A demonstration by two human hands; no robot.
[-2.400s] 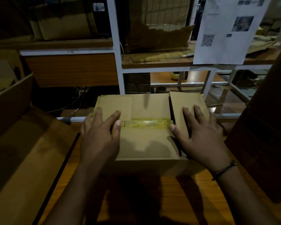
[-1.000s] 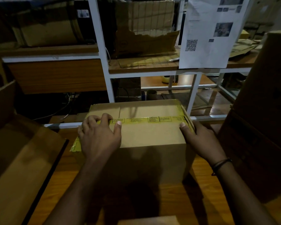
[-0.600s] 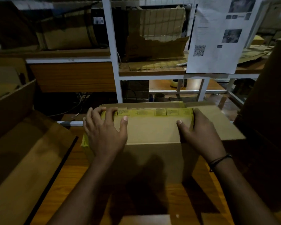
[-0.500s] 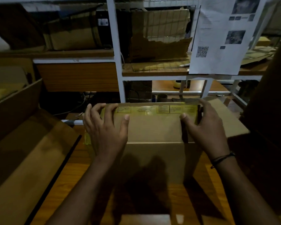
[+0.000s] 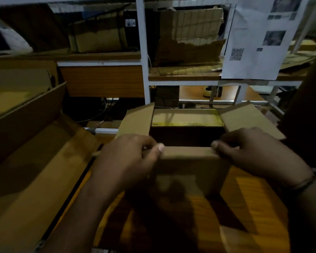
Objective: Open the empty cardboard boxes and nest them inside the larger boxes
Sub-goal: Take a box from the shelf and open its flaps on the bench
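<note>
where both hands pinch its near flap, matte cardboard box [image 5: 188, 172] gapes.

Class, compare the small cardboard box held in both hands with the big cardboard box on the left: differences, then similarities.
Size: the small box is far smaller than the big box. Handling: the left hand and right hand pinch the small box's near flap; nothing touches the big box. Markings: the small box's far flap bears yellow tape; the big box shows none. Both are brown cardboard, with flaps open.
</note>
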